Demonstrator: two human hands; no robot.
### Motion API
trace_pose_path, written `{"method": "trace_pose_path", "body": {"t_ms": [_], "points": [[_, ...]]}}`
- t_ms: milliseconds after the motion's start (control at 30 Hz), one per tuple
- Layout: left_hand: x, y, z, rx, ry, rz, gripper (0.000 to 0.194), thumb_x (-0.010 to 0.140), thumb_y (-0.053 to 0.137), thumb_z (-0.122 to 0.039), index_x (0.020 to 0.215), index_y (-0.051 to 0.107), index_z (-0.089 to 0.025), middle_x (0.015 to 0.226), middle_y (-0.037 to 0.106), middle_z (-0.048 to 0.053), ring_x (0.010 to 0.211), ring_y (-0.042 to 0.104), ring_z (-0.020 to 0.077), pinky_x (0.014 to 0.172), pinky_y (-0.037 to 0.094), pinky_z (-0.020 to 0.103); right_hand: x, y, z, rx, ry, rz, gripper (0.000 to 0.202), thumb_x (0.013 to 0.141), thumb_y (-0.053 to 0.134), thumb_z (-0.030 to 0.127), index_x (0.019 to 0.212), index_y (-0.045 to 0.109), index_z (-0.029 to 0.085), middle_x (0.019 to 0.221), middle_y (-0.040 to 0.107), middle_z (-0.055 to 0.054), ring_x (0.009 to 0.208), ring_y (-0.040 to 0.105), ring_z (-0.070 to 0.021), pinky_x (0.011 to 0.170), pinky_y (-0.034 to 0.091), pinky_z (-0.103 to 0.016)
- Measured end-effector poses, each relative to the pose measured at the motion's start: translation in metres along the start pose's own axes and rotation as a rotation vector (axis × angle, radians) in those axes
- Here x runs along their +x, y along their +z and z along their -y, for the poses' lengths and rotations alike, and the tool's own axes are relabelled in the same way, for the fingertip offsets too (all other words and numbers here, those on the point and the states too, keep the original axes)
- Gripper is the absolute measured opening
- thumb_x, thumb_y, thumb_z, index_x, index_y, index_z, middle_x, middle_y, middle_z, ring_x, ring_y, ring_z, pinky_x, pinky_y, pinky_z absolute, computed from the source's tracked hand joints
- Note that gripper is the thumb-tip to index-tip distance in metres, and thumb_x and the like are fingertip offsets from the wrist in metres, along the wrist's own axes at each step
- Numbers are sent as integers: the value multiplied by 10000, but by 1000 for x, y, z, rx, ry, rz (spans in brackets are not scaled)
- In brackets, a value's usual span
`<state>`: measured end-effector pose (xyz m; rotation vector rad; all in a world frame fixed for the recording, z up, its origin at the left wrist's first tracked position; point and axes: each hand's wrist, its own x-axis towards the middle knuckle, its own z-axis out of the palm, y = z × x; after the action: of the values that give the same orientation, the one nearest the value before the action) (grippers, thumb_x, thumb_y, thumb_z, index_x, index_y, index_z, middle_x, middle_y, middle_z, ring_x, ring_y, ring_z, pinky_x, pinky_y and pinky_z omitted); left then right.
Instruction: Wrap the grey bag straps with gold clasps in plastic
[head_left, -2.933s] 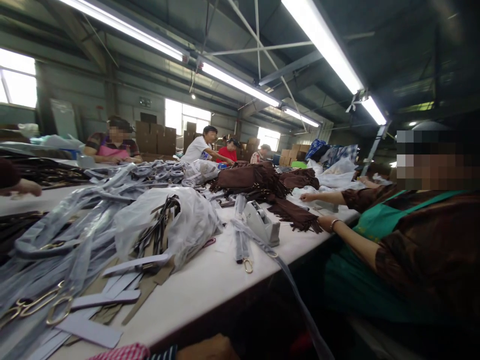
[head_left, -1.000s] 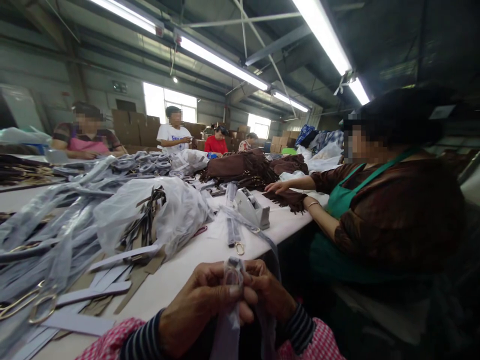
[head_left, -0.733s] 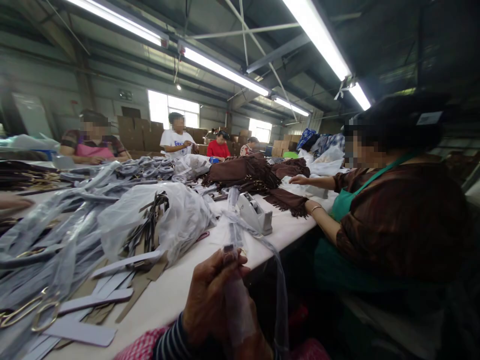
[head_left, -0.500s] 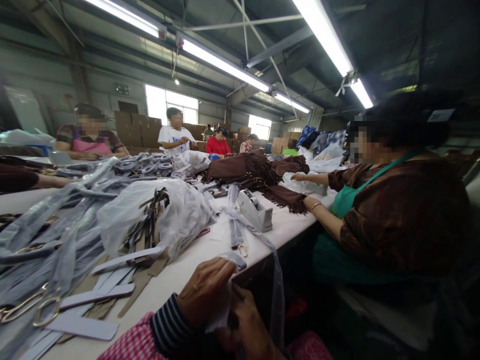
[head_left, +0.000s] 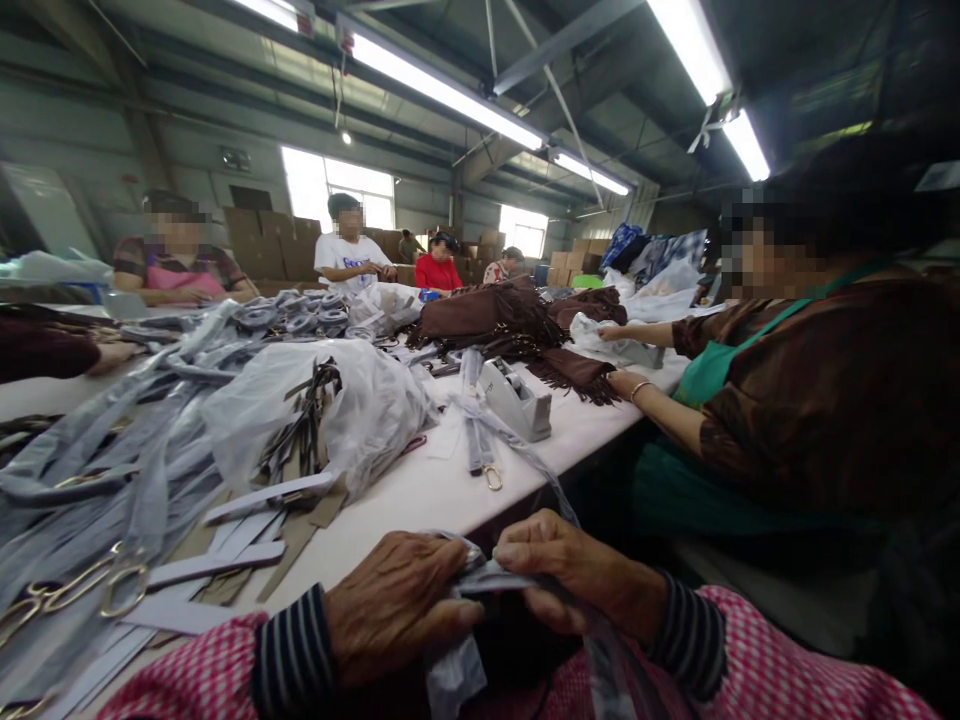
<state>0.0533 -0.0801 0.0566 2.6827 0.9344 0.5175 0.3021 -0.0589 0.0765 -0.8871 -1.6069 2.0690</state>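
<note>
My left hand (head_left: pixel 401 600) and my right hand (head_left: pixel 581 570) are close together at the table's front edge. Between them both grip a grey strap wrapped in clear plastic (head_left: pixel 495 580), fingers pinched on it. One end droops below my left hand, and another length hangs under my right. A plastic-wrapped length also runs from behind my right hand up to the tape dispenser (head_left: pixel 516 400). Beside that dispenser lies another wrapped strap (head_left: pixel 478 445) with a gold clasp (head_left: pixel 493 477). What my fingertips cover is hidden.
Wrapped grey straps (head_left: pixel 165 440) heap at left, near a plastic bag (head_left: pixel 375 410) of dark strips and several flat strips (head_left: pixel 247 565). Brown fringed bags (head_left: pixel 480 310) are piled farther back. A co-worker in a green apron (head_left: pixel 701 370) sits at right; others work beyond.
My right hand has risen from low beside the left and now shows clearly, with its sleeve. The strap between my hands is now stretched level. The camera view has shifted slightly.
</note>
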Motion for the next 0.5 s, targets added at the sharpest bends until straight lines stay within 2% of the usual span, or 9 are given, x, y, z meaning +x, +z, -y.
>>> {"method": "trace_pose_path", "body": {"t_ms": [100,167,233,267,333,433,500], "points": [[-9,8,-4,-87,-181,50,399,1055,338,-444,794,531,-211,710,599,1,599,512,156,595,314,286,0,-11,15,-192,75,54,305,923,652,457,934,606,156,513,564,67,300,382,-65,295,278,-145],[-15,11,-7,-276,-306,26,418,1034,382,-485,782,563,-204,702,599,3,599,500,148,574,316,265,-1,-13,20,-508,-14,-16,211,960,599,378,984,599,169,611,608,37,407,503,-102,402,409,-181],[-18,11,-10,-574,-392,-11,460,1004,423,-558,797,603,-189,715,593,7,627,494,145,581,342,245,-2,-7,20,-957,-247,-215,91,969,556,242,973,611,168,779,663,-29,656,636,-171,630,532,-274],[-17,9,-12,-738,-434,-16,487,981,450,-594,785,609,-178,699,574,6,618,479,140,571,346,240,-3,-1,18,-1148,-387,-317,97,960,529,169,989,622,167,876,677,-58,796,656,-202,750,541,-322],[-14,4,-18,-1012,-537,-11,536,918,523,-652,706,589,-164,617,505,-9,545,421,121,502,313,237,-3,15,10,-1391,-646,-446,250,937,474,73,1115,625,160,1057,681,-101,1001,627,-239,904,508,-382],[-6,-3,-29,-1187,-663,-105,565,780,673,-697,607,539,-176,545,461,-22,468,360,103,418,240,239,1,32,-4,-1587,-933,-554,396,959,454,103,1345,542,87,1244,655,-167,1134,582,-291,954,475,-435],[-1,-8,-35,-1219,-663,-185,556,759,711,-676,583,545,-176,533,488,-11,459,369,102,405,228,235,6,32,-10,-1727,-1003,-623,420,978,466,144,1378,528,36,1272,649,-196,1147,574,-324,944,452,-462]]}}
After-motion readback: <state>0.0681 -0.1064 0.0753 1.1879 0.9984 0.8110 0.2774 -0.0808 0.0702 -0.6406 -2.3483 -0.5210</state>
